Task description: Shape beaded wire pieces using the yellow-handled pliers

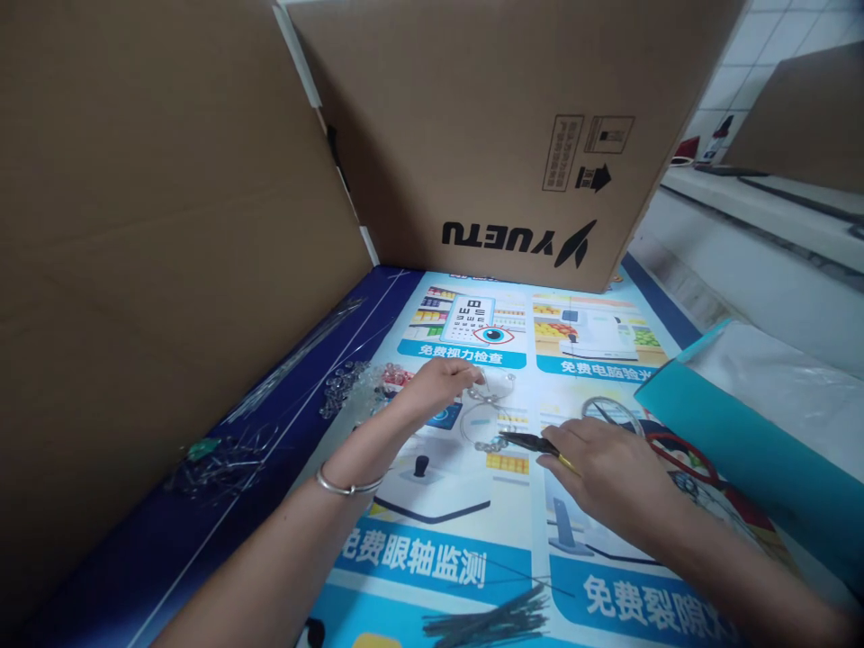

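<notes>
Silver wire ring with clear beads between two hands

It sits over the middle of a blue-and-white printed sheet. The left hand pinches its far side; the right hand grips black-tipped, yellow-handled pliers at its beads. Room runs between the forearms to thin dark wires by the near edge. Brown cardboard panels block left and far; a teal box crowds the right.

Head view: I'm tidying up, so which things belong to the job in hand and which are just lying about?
Likely the job: needle-nose pliers, beaded wire loop, clear beads, dark wires.
Apparently lying about: YUETU cardboard, teal box, small bottle.
</notes>
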`<state>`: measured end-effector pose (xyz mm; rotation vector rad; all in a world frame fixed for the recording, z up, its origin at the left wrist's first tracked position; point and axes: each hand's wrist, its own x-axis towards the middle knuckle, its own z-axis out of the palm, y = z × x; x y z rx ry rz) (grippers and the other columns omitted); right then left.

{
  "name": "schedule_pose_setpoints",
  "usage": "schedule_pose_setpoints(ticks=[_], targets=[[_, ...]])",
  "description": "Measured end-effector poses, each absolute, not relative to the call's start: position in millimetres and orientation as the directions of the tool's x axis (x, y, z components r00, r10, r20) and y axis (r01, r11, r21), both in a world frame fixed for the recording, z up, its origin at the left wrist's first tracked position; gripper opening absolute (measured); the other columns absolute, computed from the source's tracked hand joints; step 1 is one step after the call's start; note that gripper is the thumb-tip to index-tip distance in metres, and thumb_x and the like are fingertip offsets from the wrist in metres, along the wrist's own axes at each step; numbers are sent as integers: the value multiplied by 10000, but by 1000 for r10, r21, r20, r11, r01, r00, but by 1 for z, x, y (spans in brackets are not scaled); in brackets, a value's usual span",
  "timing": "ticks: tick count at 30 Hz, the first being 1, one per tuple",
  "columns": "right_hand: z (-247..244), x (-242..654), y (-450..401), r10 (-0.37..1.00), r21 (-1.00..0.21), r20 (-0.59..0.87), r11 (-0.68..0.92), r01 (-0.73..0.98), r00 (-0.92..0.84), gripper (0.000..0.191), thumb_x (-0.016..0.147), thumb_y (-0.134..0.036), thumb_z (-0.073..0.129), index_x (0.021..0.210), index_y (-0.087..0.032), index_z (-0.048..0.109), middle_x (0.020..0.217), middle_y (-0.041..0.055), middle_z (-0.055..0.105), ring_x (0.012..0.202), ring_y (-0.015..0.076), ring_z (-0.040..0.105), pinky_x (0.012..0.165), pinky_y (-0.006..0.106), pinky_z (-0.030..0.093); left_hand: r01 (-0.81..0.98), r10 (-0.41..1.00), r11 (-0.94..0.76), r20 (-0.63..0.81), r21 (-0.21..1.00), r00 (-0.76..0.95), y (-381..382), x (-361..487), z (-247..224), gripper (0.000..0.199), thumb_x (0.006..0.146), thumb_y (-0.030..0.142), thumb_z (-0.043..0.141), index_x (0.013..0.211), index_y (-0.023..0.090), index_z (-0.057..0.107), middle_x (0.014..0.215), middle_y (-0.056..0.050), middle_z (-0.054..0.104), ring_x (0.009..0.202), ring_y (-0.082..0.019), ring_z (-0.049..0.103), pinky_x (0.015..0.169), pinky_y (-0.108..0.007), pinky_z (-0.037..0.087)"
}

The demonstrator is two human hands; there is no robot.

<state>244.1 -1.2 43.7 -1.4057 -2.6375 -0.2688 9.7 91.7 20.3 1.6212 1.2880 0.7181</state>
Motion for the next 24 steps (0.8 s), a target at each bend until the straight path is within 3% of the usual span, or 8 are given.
schedule_pose_setpoints(ticks=[10,20,24], targets=[[20,248,11,832,15,173,532,847,-526,215,837,-323,489,951,-187,612,868,67,641,827,204,573,703,309,417,592,979,-84,-45,801,198,114,-11,5,218,715,323,527,793,155,642,648,-9,574,568,-111,466,494,-207,318],[21,247,12,827,2,172,544,839,-536,189,835,-319,489,880,-182,611,814,57,627,800,186,562,674,281,394,713,882,-79,-285,697,376,107,-27,24,147,627,300,597,691,190,672,556,-5,635,481,-134,549,472,-207,355],[21,248,13,828,0,154,545,838,-539,195,841,-318,479,894,-184,611,835,60,631,822,191,559,696,288,396,778,938,-60,-230,626,258,110,-26,19,162,697,298,527,703,180,638,699,-53,661,641,-175,587,595,-245,393]])
